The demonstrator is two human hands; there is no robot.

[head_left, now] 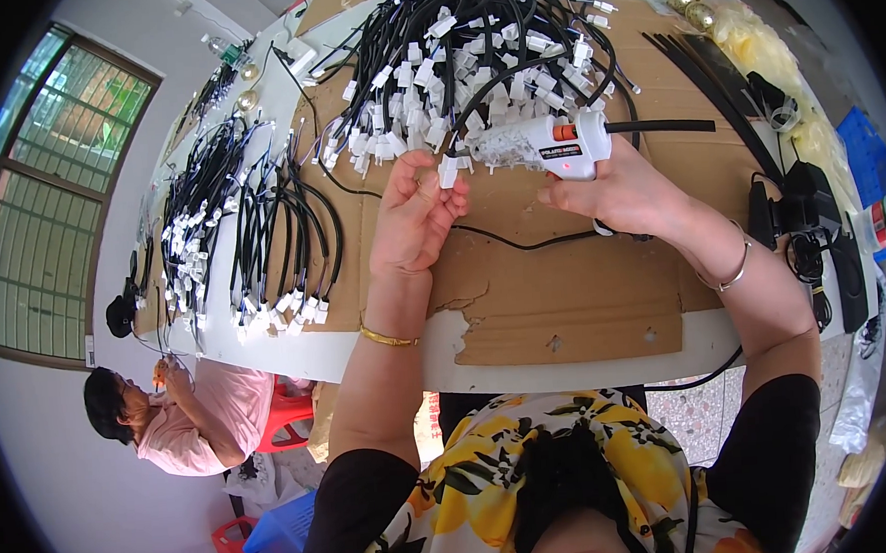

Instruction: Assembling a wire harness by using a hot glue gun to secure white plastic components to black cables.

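Over cardboard, the left hand pinches one white connector; the right hand grips one glue gun.

Head cam w/ fisheye lens looks down fr. above worktop, close to near edge, facing far edge.

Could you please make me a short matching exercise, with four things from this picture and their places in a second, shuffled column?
Things
1. Glue gun
2. Small white connector near the gun's nozzle
3. Brown cardboard
4. Red stool beside the table

Places
A. Spread over part of the white tabletop
B. In the right hand
C. Under the seated co-worker in pink
D. At the fingers of the left hand

Pairs: 1-B, 2-D, 3-A, 4-C
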